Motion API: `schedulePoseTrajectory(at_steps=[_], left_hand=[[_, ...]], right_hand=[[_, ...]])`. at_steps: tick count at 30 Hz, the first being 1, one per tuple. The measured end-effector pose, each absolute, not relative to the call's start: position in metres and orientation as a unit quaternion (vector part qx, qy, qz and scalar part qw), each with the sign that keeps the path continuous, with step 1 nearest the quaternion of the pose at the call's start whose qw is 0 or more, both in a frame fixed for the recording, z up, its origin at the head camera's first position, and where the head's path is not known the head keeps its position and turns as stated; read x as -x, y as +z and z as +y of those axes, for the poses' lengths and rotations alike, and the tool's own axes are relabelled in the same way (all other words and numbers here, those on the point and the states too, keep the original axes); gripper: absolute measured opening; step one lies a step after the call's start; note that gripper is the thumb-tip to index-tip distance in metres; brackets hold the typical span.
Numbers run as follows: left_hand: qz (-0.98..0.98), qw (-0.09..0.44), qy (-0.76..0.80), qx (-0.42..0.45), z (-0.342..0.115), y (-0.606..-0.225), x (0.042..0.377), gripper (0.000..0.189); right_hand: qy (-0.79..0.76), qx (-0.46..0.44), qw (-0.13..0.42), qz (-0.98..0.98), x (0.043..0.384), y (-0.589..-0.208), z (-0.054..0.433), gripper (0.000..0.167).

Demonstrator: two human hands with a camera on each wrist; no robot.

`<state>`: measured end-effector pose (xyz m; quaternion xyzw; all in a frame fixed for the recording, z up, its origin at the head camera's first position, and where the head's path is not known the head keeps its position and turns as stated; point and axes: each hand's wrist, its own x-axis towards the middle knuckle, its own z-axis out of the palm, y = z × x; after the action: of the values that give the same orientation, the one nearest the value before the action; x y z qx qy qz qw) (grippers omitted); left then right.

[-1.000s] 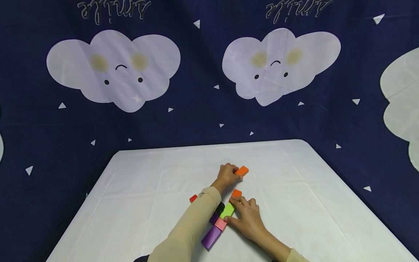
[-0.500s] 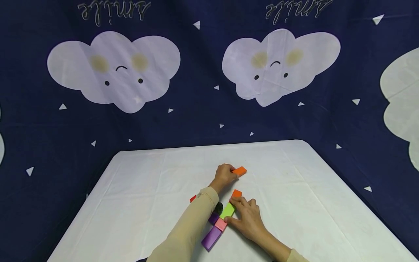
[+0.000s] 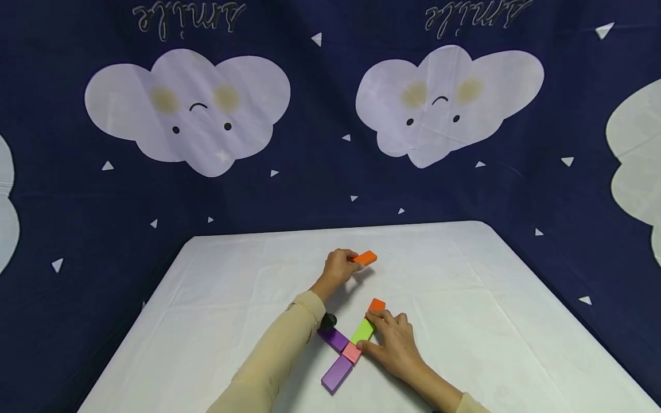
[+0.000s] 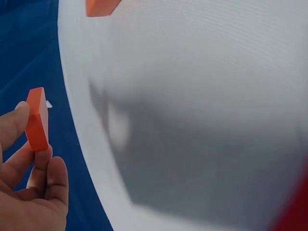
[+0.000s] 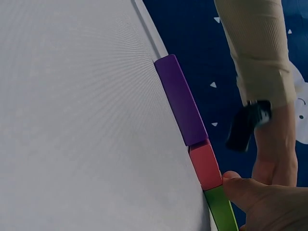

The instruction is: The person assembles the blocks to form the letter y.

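My left hand (image 3: 338,268) pinches an orange block (image 3: 366,258) above the far part of the white table, with a shadow below. In the left wrist view the thumb lies on one side of this block and fingertips on the other. My right hand (image 3: 395,339) is at a row of blocks, its thumb by the joint of the pink block (image 3: 352,352) and the green block (image 3: 363,331). Its forefinger reaches over the joint of the green block and a second orange block (image 3: 377,304). A purple block (image 3: 337,374) continues the row at the near end.
Another purple block (image 3: 334,339) branches left from the pink block, partly under a black wrist camera (image 3: 328,321). A blurred red patch (image 4: 294,207) shows at the left wrist view's lower corner. Behind the white table (image 3: 232,275) hangs a dark blue cloud-print cloth (image 3: 320,103).
My left hand has lifted the orange block off the table and moved it left. The left forearm has shifted left, uncovering more of the branching purple block and hiding a red block. My right hand stays put.
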<state>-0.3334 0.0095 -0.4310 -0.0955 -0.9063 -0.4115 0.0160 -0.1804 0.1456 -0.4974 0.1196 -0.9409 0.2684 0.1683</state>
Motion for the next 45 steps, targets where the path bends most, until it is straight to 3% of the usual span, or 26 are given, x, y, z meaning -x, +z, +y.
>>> schedulePoseTrajectory(at_steps=[8, 29, 45], left_hand=[[-0.893, 0.052, -0.438, 0.090, -0.020, -0.422, 0.308, 0.035], [-0.857, 0.092, -0.502, 0.069, -0.094, -0.437, 0.193, 0.032], [-0.868, 0.051, -0.494, 0.019, -0.117, -0.456, 0.124, 0.034]], right_hand=[[0.269, -0.116, 0.164, -0.942, 0.180, -0.498, 0.146, 0.063], [0.272, -0.118, 0.160, -0.941, 0.181, -0.497, 0.149, 0.064], [0.280, -0.113, 0.150, -0.942, 0.179, -0.495, 0.145, 0.064]])
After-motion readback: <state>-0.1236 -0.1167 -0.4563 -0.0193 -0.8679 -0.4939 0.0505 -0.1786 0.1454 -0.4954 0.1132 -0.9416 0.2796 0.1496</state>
